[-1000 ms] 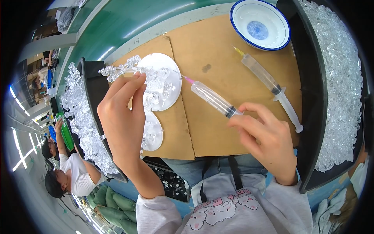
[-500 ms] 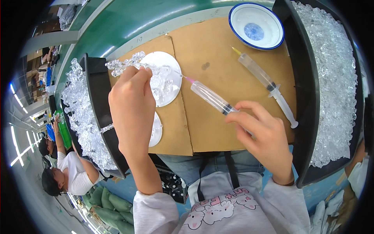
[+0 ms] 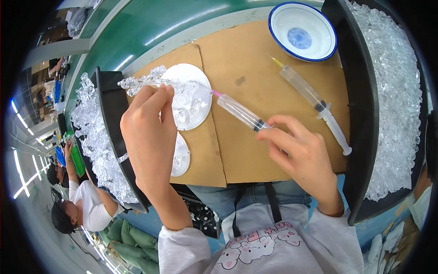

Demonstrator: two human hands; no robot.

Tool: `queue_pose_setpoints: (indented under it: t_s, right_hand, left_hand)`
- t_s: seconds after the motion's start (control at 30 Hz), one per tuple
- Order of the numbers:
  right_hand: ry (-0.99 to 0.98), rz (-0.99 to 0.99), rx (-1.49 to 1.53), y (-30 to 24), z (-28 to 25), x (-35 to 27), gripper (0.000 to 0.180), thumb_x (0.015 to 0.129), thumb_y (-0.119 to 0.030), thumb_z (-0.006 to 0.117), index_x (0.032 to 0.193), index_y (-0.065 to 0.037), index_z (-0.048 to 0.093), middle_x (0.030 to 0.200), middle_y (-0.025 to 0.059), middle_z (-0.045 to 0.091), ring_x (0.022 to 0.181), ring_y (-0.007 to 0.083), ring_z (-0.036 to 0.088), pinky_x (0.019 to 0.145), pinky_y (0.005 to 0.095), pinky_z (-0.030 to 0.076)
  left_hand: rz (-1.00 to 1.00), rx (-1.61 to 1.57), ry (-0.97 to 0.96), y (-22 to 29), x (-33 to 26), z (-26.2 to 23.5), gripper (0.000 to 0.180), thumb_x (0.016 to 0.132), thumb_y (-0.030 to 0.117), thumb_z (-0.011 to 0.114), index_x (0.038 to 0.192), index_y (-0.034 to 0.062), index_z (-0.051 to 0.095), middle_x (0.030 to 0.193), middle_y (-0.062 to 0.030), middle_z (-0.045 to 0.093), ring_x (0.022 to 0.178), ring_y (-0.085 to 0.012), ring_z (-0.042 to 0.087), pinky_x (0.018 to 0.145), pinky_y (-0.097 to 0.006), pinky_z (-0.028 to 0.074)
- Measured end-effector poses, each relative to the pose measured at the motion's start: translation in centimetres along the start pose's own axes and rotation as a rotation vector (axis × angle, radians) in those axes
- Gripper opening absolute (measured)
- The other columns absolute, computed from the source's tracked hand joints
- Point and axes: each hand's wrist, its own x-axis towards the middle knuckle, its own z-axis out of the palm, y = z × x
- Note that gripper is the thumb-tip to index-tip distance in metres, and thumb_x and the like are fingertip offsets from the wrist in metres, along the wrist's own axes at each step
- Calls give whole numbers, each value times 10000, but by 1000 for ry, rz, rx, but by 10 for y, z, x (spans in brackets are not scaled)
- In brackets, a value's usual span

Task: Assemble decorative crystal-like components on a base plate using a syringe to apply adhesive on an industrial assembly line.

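Head view: near the worktop's left edge, the left hand (image 3: 148,137) pinches a clear plastic cluster (image 3: 146,82) over a white disc (image 3: 191,102); it looks light, brittle and knobbly, best held by its stem. The right hand's (image 3: 299,157) fingers pinch a syringe (image 3: 239,112), smooth and rigid, at its plunger end.

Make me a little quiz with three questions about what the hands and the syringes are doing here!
1. True or false: the right hand holds the syringe with the pink tip.
2. Where does the second syringe lie? A) in the bowl B) on the cardboard C) in the right tray
3. What does the left hand pinch over the white disc?

Key: 1 true. 2 B. 3 A clear plastic piece.
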Motion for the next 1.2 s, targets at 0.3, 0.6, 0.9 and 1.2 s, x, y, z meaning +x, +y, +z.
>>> queue_pose_setpoints:
  t_s: [0.3,0.6,0.9,1.2]
  right_hand:
    - [-14,2,39,7,-1,1,198,733,30,670,892,-88,671,998,59,610,617,162,628,545,289,488]
    - [-56,15,72,11,-2,3,215,710,35,669,896,-74,676,1013,71,604,648,167,644,567,285,499]
    - [-50,-22,73,13,-3,4,218,702,25,669,894,-77,679,1017,64,598,619,148,618,562,275,487]
    - [-43,-20,44,13,-4,6,222,692,15,668,890,-84,683,1014,49,599,565,129,578,527,271,468]
  left_hand:
    - [-42,-7,-46,-3,0,-4,39,812,6,665,843,-17,672,789,-116,640,635,-268,606,589,-305,458]
    - [-31,-16,-33,-5,0,-4,40,791,-4,676,826,-19,688,839,-121,677,749,-248,676,619,-290,493]
    - [-54,-27,-41,-5,0,-5,42,787,-2,680,827,-12,690,841,-116,680,724,-251,668,626,-289,491]
    - [-14,-11,-36,-6,2,-5,28,793,2,676,814,-16,682,807,-116,666,694,-253,654,613,-299,481]
